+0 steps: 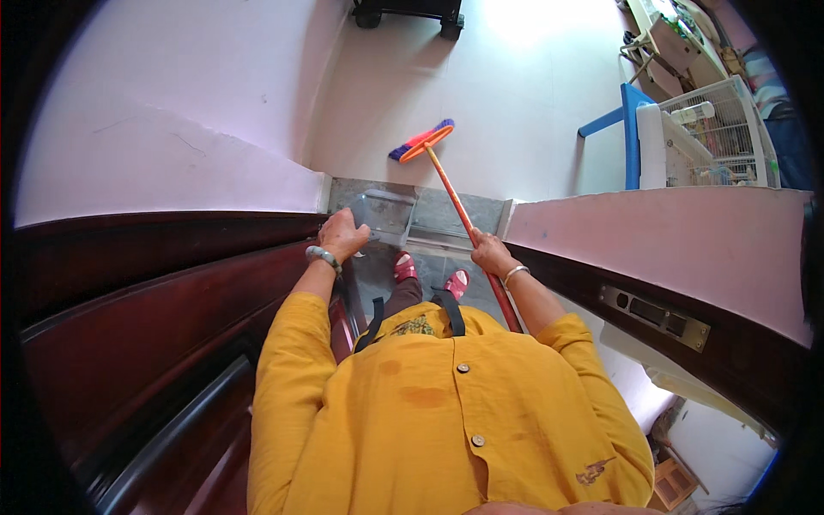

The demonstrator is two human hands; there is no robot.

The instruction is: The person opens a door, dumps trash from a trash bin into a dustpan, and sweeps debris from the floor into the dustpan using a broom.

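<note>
Orange broom (449, 187) in right hand (492, 255)

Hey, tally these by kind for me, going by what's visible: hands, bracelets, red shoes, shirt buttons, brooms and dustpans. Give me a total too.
Hands: 2
Bracelets: 2
Red shoes: 2
Shirt buttons: 2
Broom: 1
Dustpan: 1
Total: 10
</note>
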